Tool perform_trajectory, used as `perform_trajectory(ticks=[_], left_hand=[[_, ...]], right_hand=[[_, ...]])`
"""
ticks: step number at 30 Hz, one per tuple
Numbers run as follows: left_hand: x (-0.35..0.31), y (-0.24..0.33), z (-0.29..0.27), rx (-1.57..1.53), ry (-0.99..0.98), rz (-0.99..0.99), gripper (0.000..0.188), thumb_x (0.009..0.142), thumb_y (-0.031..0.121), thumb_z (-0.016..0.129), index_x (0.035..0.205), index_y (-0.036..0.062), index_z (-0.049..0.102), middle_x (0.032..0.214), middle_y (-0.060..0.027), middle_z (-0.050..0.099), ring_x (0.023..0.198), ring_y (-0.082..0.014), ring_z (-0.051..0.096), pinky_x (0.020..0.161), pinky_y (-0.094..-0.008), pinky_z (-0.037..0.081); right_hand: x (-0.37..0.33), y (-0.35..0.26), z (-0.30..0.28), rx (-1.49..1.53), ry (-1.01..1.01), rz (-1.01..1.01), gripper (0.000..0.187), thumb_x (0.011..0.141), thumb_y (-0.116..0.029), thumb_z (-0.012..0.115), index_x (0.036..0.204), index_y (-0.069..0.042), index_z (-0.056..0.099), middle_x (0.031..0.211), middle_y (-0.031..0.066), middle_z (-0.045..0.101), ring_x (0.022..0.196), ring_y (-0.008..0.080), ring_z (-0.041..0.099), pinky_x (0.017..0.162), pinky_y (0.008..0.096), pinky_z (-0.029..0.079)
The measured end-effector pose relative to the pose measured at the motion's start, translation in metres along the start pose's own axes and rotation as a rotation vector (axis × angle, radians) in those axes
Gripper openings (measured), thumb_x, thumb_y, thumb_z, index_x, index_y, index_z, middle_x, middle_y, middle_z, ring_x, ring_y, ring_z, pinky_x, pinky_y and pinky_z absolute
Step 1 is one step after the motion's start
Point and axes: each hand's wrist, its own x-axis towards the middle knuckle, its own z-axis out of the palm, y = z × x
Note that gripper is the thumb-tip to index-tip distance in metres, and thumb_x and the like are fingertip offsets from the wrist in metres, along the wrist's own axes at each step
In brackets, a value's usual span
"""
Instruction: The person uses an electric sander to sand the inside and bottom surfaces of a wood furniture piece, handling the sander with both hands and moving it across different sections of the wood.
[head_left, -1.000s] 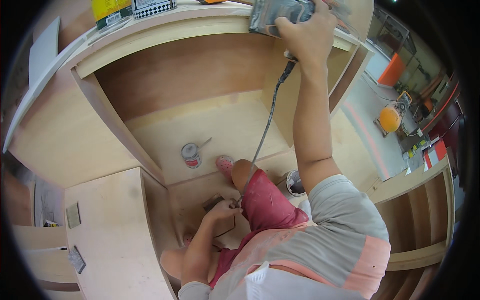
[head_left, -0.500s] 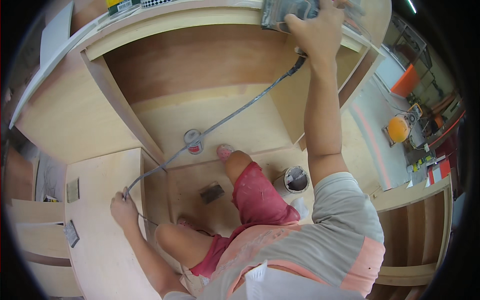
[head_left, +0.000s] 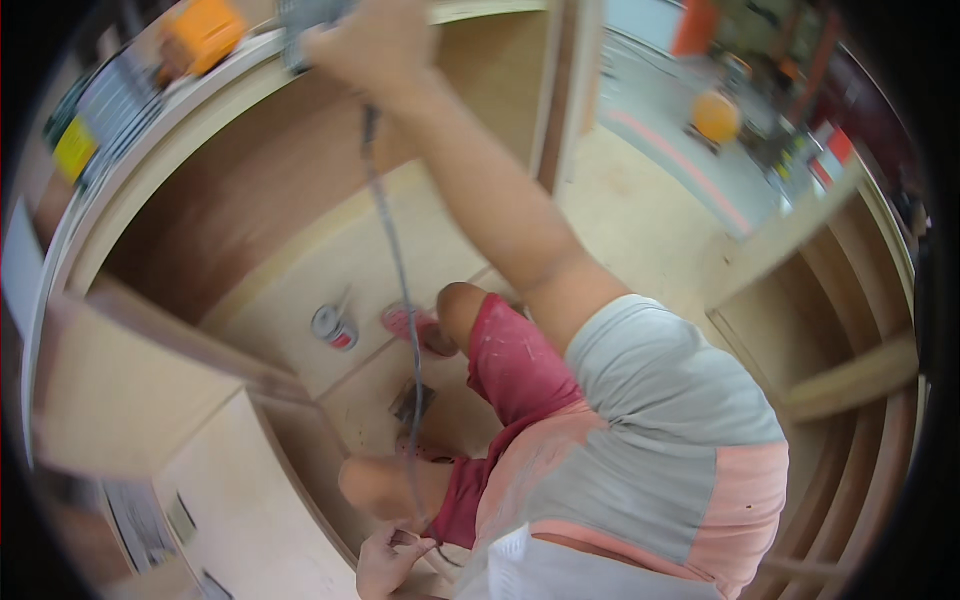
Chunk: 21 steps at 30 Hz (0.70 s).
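Observation:
My right hand (head_left: 385,45) is stretched far forward over the top of the wooden cabinet (head_left: 200,125), closed round a grey, boxy corded power sander (head_left: 308,25). The sander is blurred and partly cut off by the upper edge. From below that hand its grey power cord (head_left: 395,240) hangs down across the cabinet opening and past my knees. Low in the view, my left hand (head_left: 388,562) pinches the cord between thumb and fingers, beside my bent knee.
A small can (head_left: 335,328) stands on the cabinet's wooden base, near a dark flat block (head_left: 412,403). An orange object (head_left: 205,38) sits on the cabinet top. At left a pale panel (head_left: 235,500) carries two small pads; at right stands an open wooden shelf frame (head_left: 850,385).
The view has swung to the right. My right hand and the sander have moved left along the top; my left hand has come down closer to my body, still holding the cord.

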Motion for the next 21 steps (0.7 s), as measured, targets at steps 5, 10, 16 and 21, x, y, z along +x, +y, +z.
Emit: perform_trajectory(ticks=[5,10,16,21], left_hand=[[0.091,0.021,-0.059,0.220,0.628,0.611,0.082,0.069,0.018,0.076,0.138,0.0000,0.035,0.118,-0.0163,0.050,0.106,-0.0278,0.051,0.090,-0.0373,0.043],[0.154,0.245,-0.100,0.194,1.010,0.840,0.084,0.073,0.004,0.071,0.144,0.0074,0.027,0.125,-0.0132,0.048,0.104,-0.0204,0.051,0.090,-0.0329,0.041],[0.225,0.291,-0.153,0.287,1.179,1.392,0.067,0.080,0.015,0.067,0.136,0.0012,0.035,0.125,-0.0200,0.050,0.101,-0.0252,0.057,0.088,-0.0356,0.045],[0.218,0.314,-0.156,0.037,1.230,1.127,0.062,0.079,0.022,0.068,0.129,-0.0018,0.042,0.125,-0.0207,0.050,0.108,-0.0279,0.056,0.090,-0.0373,0.043]], right_hand=[[-0.014,-0.008,0.013,0.013,0.033,-0.195,0.066,0.061,-0.023,0.071,0.117,0.002,0.046,0.110,0.0224,0.048,0.097,0.0407,0.053,0.080,0.0454,0.047],[-0.021,-0.028,0.026,-0.077,-0.138,-0.281,0.071,0.067,-0.035,0.070,0.117,0.010,0.045,0.114,0.0241,0.050,0.116,0.0379,0.039,0.093,0.0417,0.037],[-0.033,-0.065,0.007,0.216,-0.329,-0.149,0.063,0.078,-0.036,0.063,0.119,0.009,0.046,0.117,0.0306,0.044,0.115,0.0423,0.040,0.094,0.0476,0.037],[-0.021,-0.056,0.030,0.268,-0.483,-0.269,0.061,0.080,-0.033,0.062,0.119,0.010,0.045,0.116,0.0345,0.042,0.113,0.0453,0.042,0.095,0.0505,0.038]])
